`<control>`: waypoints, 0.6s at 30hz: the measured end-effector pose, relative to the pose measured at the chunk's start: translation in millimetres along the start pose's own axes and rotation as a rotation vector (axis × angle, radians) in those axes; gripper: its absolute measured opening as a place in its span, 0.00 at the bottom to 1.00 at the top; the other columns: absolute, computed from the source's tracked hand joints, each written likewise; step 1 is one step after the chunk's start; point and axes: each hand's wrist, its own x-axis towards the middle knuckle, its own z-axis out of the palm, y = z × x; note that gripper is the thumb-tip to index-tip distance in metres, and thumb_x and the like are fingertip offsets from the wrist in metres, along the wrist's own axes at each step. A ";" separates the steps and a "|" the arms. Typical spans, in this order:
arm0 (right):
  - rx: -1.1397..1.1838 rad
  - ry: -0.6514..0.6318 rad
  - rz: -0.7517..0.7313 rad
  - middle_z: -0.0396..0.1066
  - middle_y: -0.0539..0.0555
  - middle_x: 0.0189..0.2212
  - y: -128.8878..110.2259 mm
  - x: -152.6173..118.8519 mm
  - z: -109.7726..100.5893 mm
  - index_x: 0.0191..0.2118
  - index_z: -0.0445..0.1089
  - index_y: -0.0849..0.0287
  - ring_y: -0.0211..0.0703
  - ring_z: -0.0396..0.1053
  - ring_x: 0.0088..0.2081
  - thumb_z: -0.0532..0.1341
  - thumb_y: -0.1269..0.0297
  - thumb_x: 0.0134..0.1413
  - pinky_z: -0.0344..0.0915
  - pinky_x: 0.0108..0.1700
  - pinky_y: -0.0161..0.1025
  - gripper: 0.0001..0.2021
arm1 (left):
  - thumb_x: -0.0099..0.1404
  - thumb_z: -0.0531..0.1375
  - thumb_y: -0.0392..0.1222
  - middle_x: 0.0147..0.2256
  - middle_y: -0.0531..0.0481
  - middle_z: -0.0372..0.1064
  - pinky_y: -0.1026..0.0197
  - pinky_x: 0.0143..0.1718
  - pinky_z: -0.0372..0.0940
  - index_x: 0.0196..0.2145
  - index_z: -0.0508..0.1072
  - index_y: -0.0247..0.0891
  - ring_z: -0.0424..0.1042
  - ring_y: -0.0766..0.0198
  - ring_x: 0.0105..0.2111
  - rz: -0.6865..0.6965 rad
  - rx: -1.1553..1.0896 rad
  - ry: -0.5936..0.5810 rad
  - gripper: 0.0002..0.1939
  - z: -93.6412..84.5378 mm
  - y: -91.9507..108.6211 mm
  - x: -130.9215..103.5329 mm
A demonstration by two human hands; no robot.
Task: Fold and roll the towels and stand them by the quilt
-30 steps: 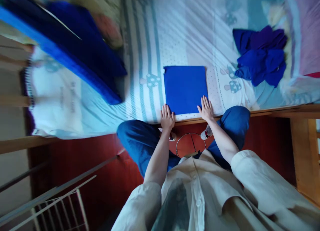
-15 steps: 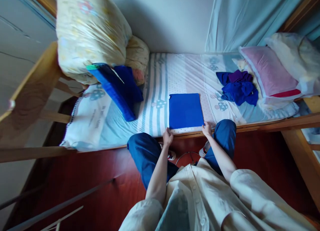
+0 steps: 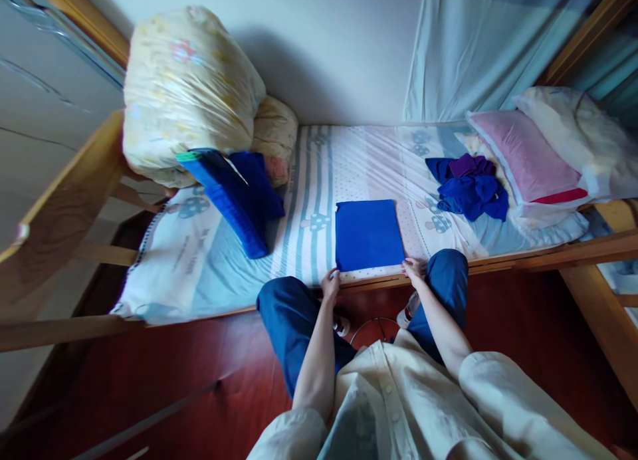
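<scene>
A flat square of blue cloth point(image 3: 370, 235) lies on the bed, close to its front edge, with a small white tag at its far left corner. My left hand point(image 3: 331, 285) is closed at the near left corner, fingertips against the cloth. At the near right corner, my right hand point(image 3: 413, 271) pinches the cloth's edge between thumb and fingers. A crumpled pile of blue cloths point(image 3: 476, 193) with a purple cloth point(image 3: 471, 166) on it sits to the right. Over on the left, a stack of folded blue cloths point(image 3: 232, 204) leans against the bedding.
A bulky yellowish quilt point(image 3: 192, 94) stands at the bed's left end. Toward the right end are a pink pillow point(image 3: 528, 154) and a pale bundle in clear wrapping point(image 3: 583, 134). The wooden bed rail point(image 3: 523, 255) runs along the front, above a red floor point(image 3: 189, 373).
The camera view has tilted up slightly, so the bed and cloths appear lower. Both hands stay at the near corners of the blue cloth, which lies flat as before.
</scene>
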 end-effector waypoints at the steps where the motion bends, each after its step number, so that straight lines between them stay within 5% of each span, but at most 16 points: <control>1: 0.015 0.000 0.003 0.78 0.51 0.26 0.6 0.6 0.0 0.43 0.76 0.60 0.36 0.74 0.22 0.62 0.70 0.60 0.70 0.24 0.29 0.07 | 0.66 0.57 0.54 0.22 0.53 0.67 0.65 0.22 0.60 0.53 0.76 0.31 0.67 0.65 0.21 -0.006 0.003 0.005 0.27 1.2 -0.3 1.8; 11: 0.068 0.009 0.006 0.79 0.53 0.25 8.2 10.8 0.2 0.32 0.76 0.59 0.42 0.78 0.26 0.65 0.61 0.58 0.71 0.25 0.31 0.08 | 0.65 0.58 0.53 0.24 0.49 0.74 0.59 0.33 0.68 0.38 0.77 0.37 0.74 0.59 0.25 -0.006 0.122 0.046 0.17 0.5 -2.5 14.3; 18: 0.050 0.045 0.003 0.76 0.53 0.19 9.8 10.7 -4.5 0.25 0.73 0.59 0.43 0.77 0.25 0.67 0.66 0.50 0.71 0.26 0.32 0.07 | 0.64 0.61 0.47 0.25 0.49 0.73 0.56 0.42 0.68 0.31 0.72 0.40 0.77 0.55 0.32 -0.003 0.208 0.122 0.09 -6.3 4.2 7.5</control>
